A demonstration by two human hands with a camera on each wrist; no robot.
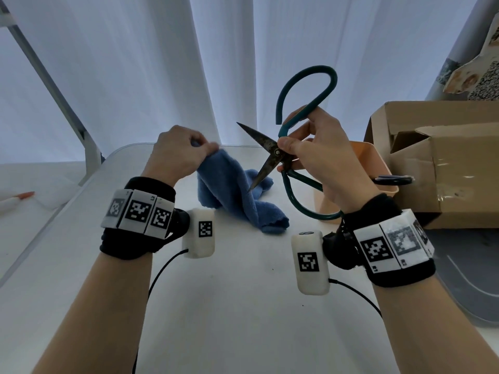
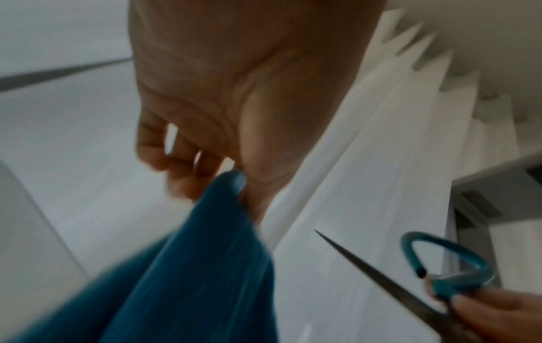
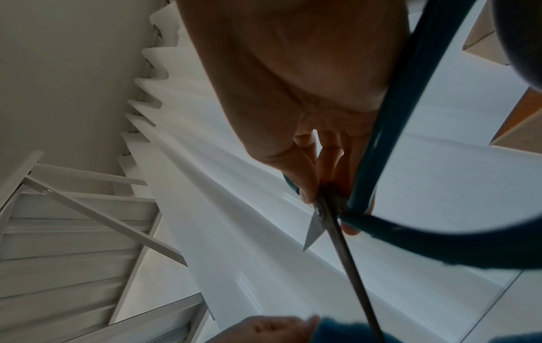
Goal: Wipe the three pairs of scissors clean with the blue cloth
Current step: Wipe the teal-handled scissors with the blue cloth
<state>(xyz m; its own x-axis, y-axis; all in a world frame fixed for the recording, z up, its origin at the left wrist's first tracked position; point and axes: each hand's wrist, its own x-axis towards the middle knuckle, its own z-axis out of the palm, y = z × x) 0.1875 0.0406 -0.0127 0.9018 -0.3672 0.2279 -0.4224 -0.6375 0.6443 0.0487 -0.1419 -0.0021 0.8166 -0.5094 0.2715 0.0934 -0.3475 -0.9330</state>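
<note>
Presently left hand (image 1: pixel 176 153) pinches the blue cloth (image 1: pixel 232 190) lifted off the counter (image 1: pixel 229 306), right hand (image 1: pixel 321 157) grips green-handled scissors (image 1: pixel 272 155) blades splayed; best wrap cloth round one blade, wiping spine-side toward tip.

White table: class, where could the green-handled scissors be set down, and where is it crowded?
Bare table lies between the forearms, nearer the person than the blue cloth. The far right is crowded: peach bin, cardboard box.

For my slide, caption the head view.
Right hand holds open green-handled scissors; left hand lifts blue cloth.
</note>
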